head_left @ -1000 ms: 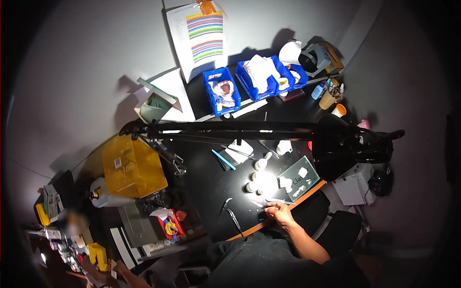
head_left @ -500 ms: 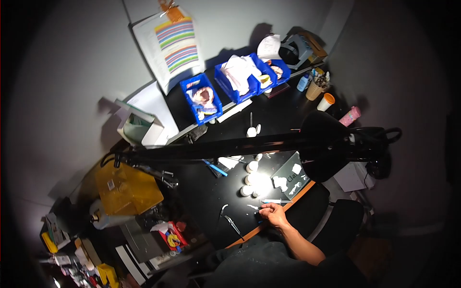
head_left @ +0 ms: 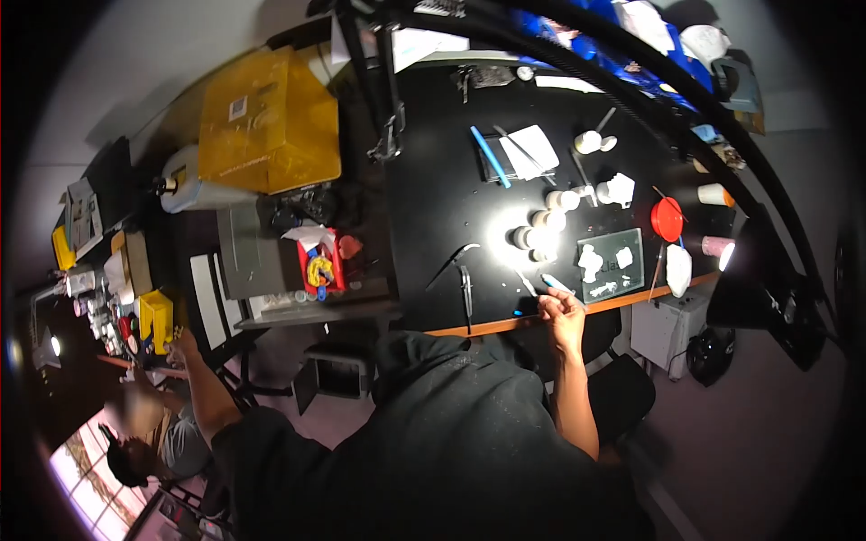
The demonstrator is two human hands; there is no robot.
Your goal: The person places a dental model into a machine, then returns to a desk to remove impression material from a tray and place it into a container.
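Note:
My right hand is at the table's front edge, thumb and fingers pinched together. A thin white-tipped stick runs up to the fingertips; I cannot make out whether it is gripped. Beside them lies a pale blue pen-like tool. Just right is a dark glass slab with white lumps on it. Several small white jars stand under the bright lamp light. Stretched far left, my left hand is beside a yellow bin; its fingers are too small to read.
Tweezers and a curved tool lie left of the jars. A red bowl is at the right. The black lamp arm crosses above the table. A yellow translucent box stands left. Another person sits at lower left.
The view has swung left and down. My left arm has come into view, stretched toward the yellow bin. My right hand stays at the table edge by the jars, still pinched.

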